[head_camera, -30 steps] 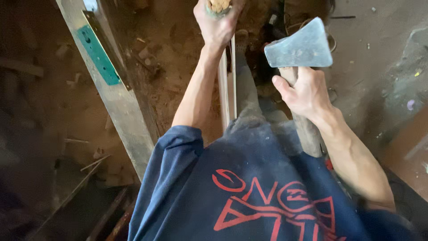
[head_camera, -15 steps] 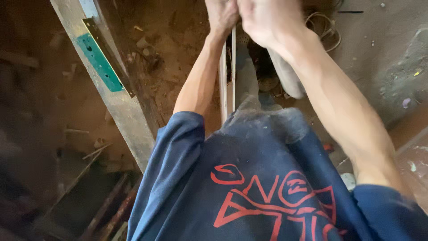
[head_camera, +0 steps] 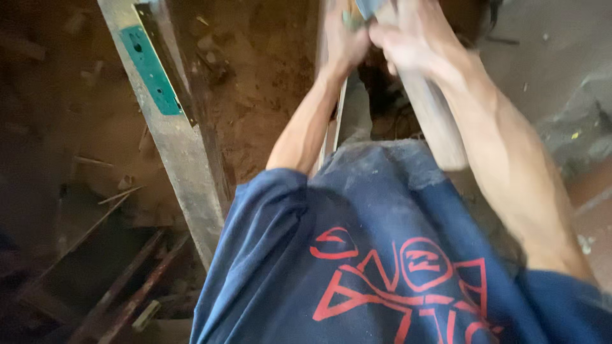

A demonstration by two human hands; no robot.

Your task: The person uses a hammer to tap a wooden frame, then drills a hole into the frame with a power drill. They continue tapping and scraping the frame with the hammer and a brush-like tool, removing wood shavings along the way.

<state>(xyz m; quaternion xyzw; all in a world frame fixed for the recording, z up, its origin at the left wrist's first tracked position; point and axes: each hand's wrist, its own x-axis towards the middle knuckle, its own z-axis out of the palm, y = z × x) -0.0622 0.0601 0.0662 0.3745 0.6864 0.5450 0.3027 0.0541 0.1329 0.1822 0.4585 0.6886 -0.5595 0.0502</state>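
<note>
My left hand (head_camera: 343,39) is closed around the top of a thin upright wooden piece (head_camera: 334,130) at the top centre. Right beside it, almost touching, my right hand (head_camera: 415,39) grips the pale wooden handle of an axe (head_camera: 438,121). Only a corner of the grey axe head (head_camera: 371,6) shows at the top edge, just above my left hand. The frame is blurred with motion. My dark blue shirt with red print (head_camera: 382,255) fills the lower half.
A long grey plank (head_camera: 185,185) with a teal metal plate (head_camera: 152,71) slants down the left side. Brown dirt ground (head_camera: 261,83) lies between it and my arms. Loose sticks and slats (head_camera: 121,293) lie at the lower left. Grey concrete floor (head_camera: 548,70) is on the right.
My right hand has swung the axe from the right, head raised, forward and left until it sits against my left hand. The left hand has stayed on the wooden piece.
</note>
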